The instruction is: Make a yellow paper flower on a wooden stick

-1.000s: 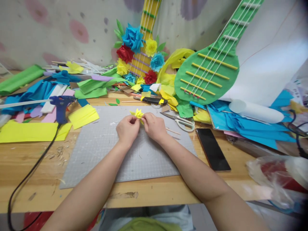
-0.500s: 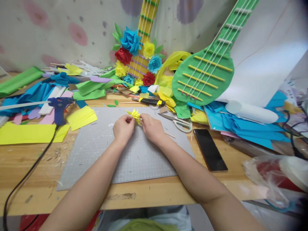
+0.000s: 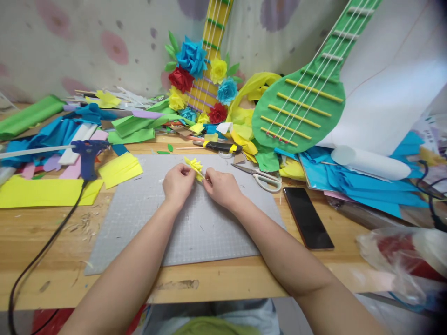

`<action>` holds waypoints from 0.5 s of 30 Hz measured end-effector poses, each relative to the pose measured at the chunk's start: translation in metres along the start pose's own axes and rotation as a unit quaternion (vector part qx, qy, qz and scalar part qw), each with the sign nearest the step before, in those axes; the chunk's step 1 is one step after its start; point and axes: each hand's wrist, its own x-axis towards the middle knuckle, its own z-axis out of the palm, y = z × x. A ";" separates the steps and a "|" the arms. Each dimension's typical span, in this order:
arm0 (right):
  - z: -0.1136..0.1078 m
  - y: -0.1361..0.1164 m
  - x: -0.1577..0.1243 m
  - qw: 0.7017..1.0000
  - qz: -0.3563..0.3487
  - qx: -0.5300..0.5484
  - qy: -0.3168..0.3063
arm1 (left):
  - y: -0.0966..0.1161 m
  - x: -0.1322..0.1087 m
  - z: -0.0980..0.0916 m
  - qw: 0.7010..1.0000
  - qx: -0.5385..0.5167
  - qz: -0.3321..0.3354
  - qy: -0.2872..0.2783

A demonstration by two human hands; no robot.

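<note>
Over the grey cutting mat (image 3: 139,223), a small yellow paper flower (image 3: 194,166) with pointed petals is held between my two hands. My left hand (image 3: 178,184) pinches its petals from the left with thumb and forefinger. On the other side, the fingers of my right hand (image 3: 221,186) are closed at the flower's base, on what looks like a thin pale stem; most of it is hidden by the hand. Scissors (image 3: 261,177) with pale handles lie just right of my right hand. Behind the flower is a black and yellow utility knife (image 3: 223,147).
A blue glue gun (image 3: 87,158) with a cord stands at left by yellow paper sheets (image 3: 45,190). A phone (image 3: 308,217) lies right of the mat. Behind are a green paper lute-like instrument (image 3: 296,111), a yellow one (image 3: 206,88) with paper flowers, and heaped paper scraps.
The flower has tilted slightly, and its petals face more up and left. My right hand has curled closer and turned a little at the base. The view has shifted slightly.
</note>
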 end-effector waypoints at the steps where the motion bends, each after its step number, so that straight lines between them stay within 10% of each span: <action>1: 0.000 0.000 0.000 1.000 -0.003 -0.001 -0.002 | -0.001 0.002 -0.001 1.000 0.010 -0.001 0.006; 8: -0.006 0.012 0.002 0.998 -0.033 0.053 -0.013 | -0.020 0.024 -0.005 0.997 -0.021 0.075 0.026; 15: -0.004 0.029 0.010 0.977 0.045 0.165 0.129 | -0.027 0.034 0.003 0.981 -0.039 0.177 -0.072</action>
